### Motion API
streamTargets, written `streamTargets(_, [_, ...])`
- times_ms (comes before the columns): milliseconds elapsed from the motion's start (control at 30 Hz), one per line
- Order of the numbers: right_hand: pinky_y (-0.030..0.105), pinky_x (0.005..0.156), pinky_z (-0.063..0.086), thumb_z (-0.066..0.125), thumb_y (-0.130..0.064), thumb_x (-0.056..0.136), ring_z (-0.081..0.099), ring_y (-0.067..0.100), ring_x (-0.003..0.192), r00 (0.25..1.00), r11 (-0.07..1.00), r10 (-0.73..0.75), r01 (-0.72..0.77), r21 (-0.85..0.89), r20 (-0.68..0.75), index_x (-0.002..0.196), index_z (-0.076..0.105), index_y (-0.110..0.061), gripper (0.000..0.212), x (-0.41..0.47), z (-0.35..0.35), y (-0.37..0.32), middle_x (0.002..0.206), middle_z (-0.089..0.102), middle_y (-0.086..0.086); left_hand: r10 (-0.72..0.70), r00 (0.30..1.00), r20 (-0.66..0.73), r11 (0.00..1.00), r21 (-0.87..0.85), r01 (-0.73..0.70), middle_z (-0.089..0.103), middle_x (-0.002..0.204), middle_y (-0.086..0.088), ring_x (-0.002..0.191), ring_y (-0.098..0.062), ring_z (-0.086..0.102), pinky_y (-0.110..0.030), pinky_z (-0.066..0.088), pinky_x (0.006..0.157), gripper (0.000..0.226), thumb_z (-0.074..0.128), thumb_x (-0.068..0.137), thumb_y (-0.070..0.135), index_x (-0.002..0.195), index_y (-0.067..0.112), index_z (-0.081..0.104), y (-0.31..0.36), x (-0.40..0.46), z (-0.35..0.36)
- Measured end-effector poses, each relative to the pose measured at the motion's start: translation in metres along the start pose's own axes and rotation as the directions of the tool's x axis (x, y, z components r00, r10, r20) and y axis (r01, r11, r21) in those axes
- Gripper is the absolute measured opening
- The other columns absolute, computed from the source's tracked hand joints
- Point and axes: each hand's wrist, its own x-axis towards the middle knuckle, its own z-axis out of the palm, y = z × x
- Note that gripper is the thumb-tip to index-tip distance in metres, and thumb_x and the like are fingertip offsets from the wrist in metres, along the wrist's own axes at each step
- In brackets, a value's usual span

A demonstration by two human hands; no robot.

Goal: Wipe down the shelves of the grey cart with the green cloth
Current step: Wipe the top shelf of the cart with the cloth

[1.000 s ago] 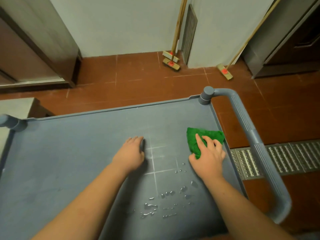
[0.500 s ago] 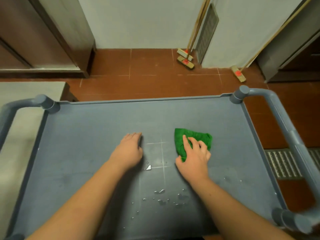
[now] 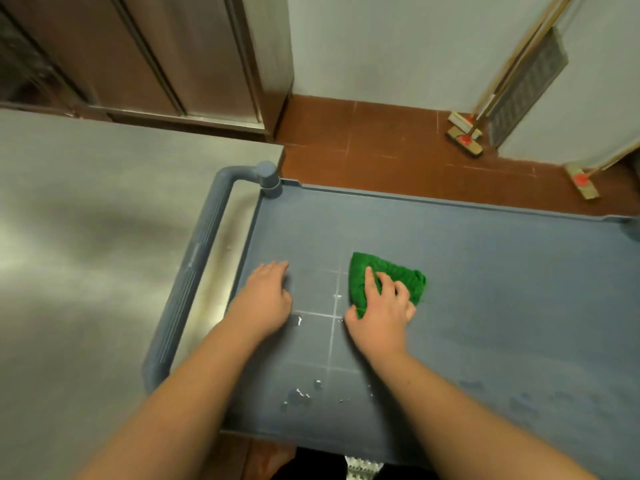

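Wiping the grey cart's top shelf

Our right hand presses the green cloth with spread fingers; at its nine o'clock our left hand rests flat. We read no writing.

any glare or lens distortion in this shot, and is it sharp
Head view: broad soft glare on the steel counter; wide-angle bending bows the cart's far rim and broom handles; warm dim light; left hand and green cloth reasonably sharp.

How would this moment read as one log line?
step: wiping top shelf | right hand: presses cloth | left hand: flat on shelf | droplets remain
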Motion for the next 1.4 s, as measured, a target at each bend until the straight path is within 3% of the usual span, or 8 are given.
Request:
streamTargets(433, [0.05,0.105,0.028,0.06,-0.044,0.079,0.026,0.034,0.135,0.972,0.989,-0.146,0.148,0.001,0.183,0.156,0.025,-0.023,0.087,-0.015,0.033,-0.14,0.155,0.03,0.005,-0.018,1.0,0.015,0.971,-0.237,0.022,0.038,0.148,-0.016,0.138,-0.029,0.033,-0.037,0.022,0.118,0.061,0.044,0.087,0.003,0.147,0.004,0.03,-0.066,-0.043,-0.031])
streamTargets(633, [0.044,0.101,0.028,0.05,-0.04,0.089,0.027,0.03,0.137,0.919,0.946,-0.321,0.323,0.03,0.231,0.157,0.02,-0.024,0.075,-0.027,0.04,-0.177,0.156,0.029,0.003,-0.088,0.992,0.096,0.93,-0.349,0.116,0.056,0.106,-0.002,0.099,-0.02,0.056,-0.04,0.048,0.091,0.048,0.039,0.072,0.02,0.118,0.015,0.049,-0.081,-0.031,-0.028])
streamTargets(800, [0.044,0.094,0.036,0.015,-0.05,0.073,0.041,0.03,0.127,0.923,0.936,-0.34,0.351,-0.029,0.183,0.152,0.035,-0.019,0.087,-0.034,0.037,-0.169,0.145,0.045,0.004,-0.088,0.976,0.202,0.93,-0.334,0.153,0.056,0.103,-0.005,0.091,-0.02,0.056,-0.033,0.047,0.078,0.048,0.042,0.069,0.023,0.116,0.013,0.045,-0.076,-0.035,-0.035])
streamTargets(900, [0.044,0.084,0.042,0.034,-0.052,0.077,0.05,0.03,0.114,0.915,0.92,-0.361,0.381,-0.09,0.18,0.145,0.047,-0.015,0.079,-0.056,0.041,-0.158,0.132,0.056,0.006,-0.108,0.964,0.243,0.93,-0.317,0.184,0.055,0.102,-0.009,0.088,-0.024,0.055,-0.031,0.044,0.073,0.037,0.042,0.077,0.003,0.113,0.009,0.043,-0.078,-0.032,-0.033])
streamTargets(1100, [0.042,0.083,0.047,0.07,-0.049,0.069,0.053,0.028,0.107,0.922,0.918,-0.355,0.375,-0.129,0.155,0.14,0.052,-0.015,0.081,-0.069,0.037,-0.14,0.125,0.059,0.006,-0.021,0.963,0.27,0.981,-0.18,0.072,0.044,0.133,-0.016,0.126,-0.031,0.042,-0.04,0.036,0.107,0.057,0.045,0.08,0.008,0.137,0.004,0.035,-0.082,-0.033,-0.028])
streamTargets(1200, [0.041,0.086,0.047,0.071,-0.048,0.067,0.052,0.027,0.108,0.929,0.925,-0.34,0.358,-0.13,0.146,0.14,0.052,-0.015,0.082,-0.066,0.031,-0.124,0.126,0.058,0.005,0.017,0.975,0.22,0.993,-0.12,0.01,0.043,0.137,-0.018,0.133,-0.036,0.036,-0.034,0.026,0.112,0.053,0.045,0.083,0.004,0.135,0.001,0.038,-0.069,-0.033,-0.029])
streamTargets(1300, [0.041,0.086,0.047,0.07,-0.047,0.067,0.052,0.028,0.109,0.937,0.931,-0.32,0.338,-0.134,0.14,0.141,0.051,-0.016,0.082,-0.066,0.022,-0.102,0.127,0.058,0.005,0.079,0.965,0.25,0.993,-0.101,-0.055,0.018,0.158,-0.018,0.148,-0.028,0.013,-0.025,0.003,0.117,0.065,0.04,0.09,0.003,0.15,-0.001,0.015,-0.047,-0.035,-0.021])
streamTargets(1400, [0.042,0.084,0.049,0.072,-0.045,0.066,0.054,0.028,0.108,0.95,0.944,-0.289,0.303,-0.132,0.118,0.14,0.053,-0.016,0.082,-0.066,0.013,-0.079,0.125,0.059,0.006,0.148,0.958,0.245,0.986,-0.114,-0.124,0.018,0.158,-0.019,0.148,-0.026,0.015,-0.022,0.002,0.116,0.066,0.039,0.089,0.0,0.151,-0.001,0.015,-0.024,-0.036,-0.004])
